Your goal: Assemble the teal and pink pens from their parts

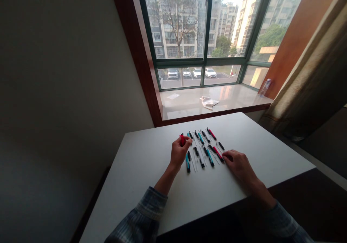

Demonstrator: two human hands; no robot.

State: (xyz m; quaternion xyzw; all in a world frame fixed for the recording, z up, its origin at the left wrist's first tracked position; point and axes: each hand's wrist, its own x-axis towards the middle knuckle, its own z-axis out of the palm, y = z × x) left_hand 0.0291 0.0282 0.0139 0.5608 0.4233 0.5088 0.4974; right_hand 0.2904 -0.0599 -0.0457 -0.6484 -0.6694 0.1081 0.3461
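Disassembled pen parts lie in two rough rows on the white table: turquoise barrels such as this turquoise barrel (210, 158), black pieces such as this black grip (196, 151), and thin pale refills. My left hand (179, 152), above the left end of the rows, is closed around a red pen barrel (182, 139). At the right end, the fingertips of my right hand (238, 162) are pinched together close to another red barrel (218, 154) on the table. Whether they touch it or hold some small part is hidden. A black piece (221, 145) lies just beyond those fingers.
The white table (151, 163) reaches close to a window sill (184, 109). On the sill are a crumpled pale wrapper (208, 102), a flat white sheet (173, 96) and a clear bottle (265, 87). A curtain (306, 58) hangs at the right, and a wall (67, 73) rises at the left.
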